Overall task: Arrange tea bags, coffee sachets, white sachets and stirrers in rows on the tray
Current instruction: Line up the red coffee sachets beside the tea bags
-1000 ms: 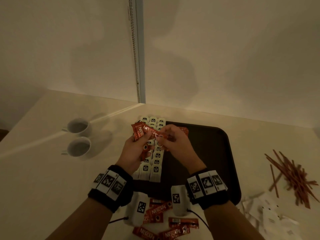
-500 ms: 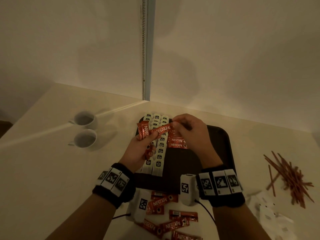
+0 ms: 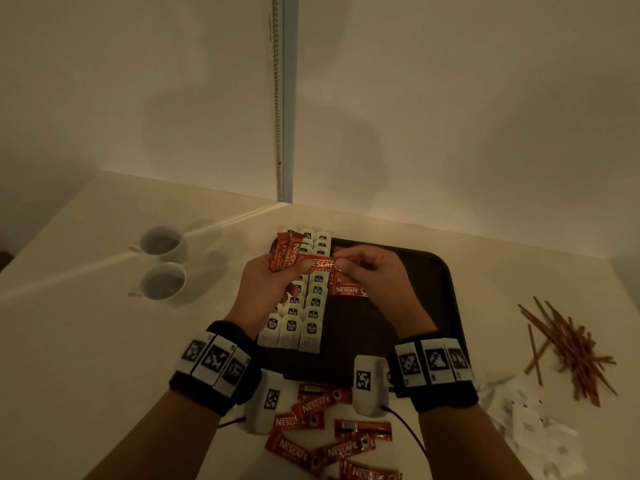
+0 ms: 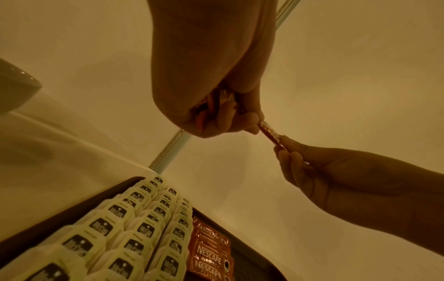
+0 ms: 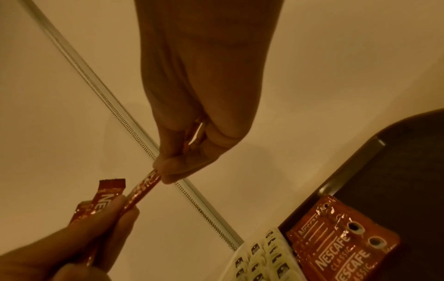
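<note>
Above the dark tray (image 3: 429, 306), both hands meet over one red coffee sachet (image 3: 320, 264). My left hand (image 3: 277, 282) grips a small bunch of red coffee sachets (image 3: 287, 254) and holds the near end of that one. My right hand (image 3: 360, 268) pinches its other end (image 5: 146, 182). Cream tea bags (image 3: 304, 306) fill three rows along the tray's left side. A few coffee sachets (image 3: 349, 289) lie flat beside the rows. In the left wrist view the pinched sachet (image 4: 270, 134) spans the two hands.
Two white cups (image 3: 162, 261) stand left of the tray. Loose coffee sachets (image 3: 329, 434) lie at the table's near edge, brown stirrers (image 3: 571, 348) in a heap at the right, white sachets (image 3: 526, 420) in front of them. Walls close the back corner.
The right hand laid a sachet on the tray beside the tea bags, then came back to the left hand's bunch and now pinches another sachet's end.
</note>
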`<act>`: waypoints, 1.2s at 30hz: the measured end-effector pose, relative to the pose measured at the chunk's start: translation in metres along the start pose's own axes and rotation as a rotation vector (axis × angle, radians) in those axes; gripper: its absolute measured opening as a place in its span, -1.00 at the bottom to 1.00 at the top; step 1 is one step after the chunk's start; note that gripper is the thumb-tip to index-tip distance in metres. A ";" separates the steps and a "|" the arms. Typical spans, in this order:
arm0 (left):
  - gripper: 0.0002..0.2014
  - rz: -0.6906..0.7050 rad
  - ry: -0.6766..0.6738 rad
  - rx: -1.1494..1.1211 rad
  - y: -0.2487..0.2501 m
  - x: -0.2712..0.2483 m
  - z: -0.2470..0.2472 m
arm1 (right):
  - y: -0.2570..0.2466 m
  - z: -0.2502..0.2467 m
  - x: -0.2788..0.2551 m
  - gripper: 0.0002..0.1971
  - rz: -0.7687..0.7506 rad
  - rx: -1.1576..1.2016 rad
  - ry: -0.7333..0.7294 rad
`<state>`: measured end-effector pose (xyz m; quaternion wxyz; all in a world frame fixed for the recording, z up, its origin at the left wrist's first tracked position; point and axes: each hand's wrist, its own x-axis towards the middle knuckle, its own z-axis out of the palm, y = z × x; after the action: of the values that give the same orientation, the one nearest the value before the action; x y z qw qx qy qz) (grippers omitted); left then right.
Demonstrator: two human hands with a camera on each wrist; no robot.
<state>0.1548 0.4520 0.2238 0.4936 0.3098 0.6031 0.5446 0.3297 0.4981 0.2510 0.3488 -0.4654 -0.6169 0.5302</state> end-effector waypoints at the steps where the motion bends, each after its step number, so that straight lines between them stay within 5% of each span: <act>1: -0.83 0.001 -0.013 -0.001 -0.001 -0.001 0.000 | 0.001 -0.001 0.000 -0.88 0.002 0.006 -0.013; 5: -0.91 -0.014 -0.036 0.007 -0.005 -0.002 -0.003 | 0.009 -0.010 0.001 -0.85 0.000 -0.069 -0.056; 13: -0.90 -0.217 -0.009 -0.155 -0.009 0.007 -0.019 | 0.079 -0.055 0.022 -0.90 0.164 -0.377 0.127; 21: -0.95 -0.254 -0.004 -0.164 -0.011 0.010 -0.016 | 0.132 -0.044 0.022 -0.81 0.399 -0.315 0.027; 36: -0.94 -0.256 0.014 -0.142 -0.007 0.010 -0.020 | 0.152 -0.031 0.044 -0.82 0.310 -0.449 0.170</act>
<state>0.1344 0.4524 0.2131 0.5754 0.1911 0.6011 0.5206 0.3753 0.5504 0.1060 0.2024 -0.6625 -0.6089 0.3865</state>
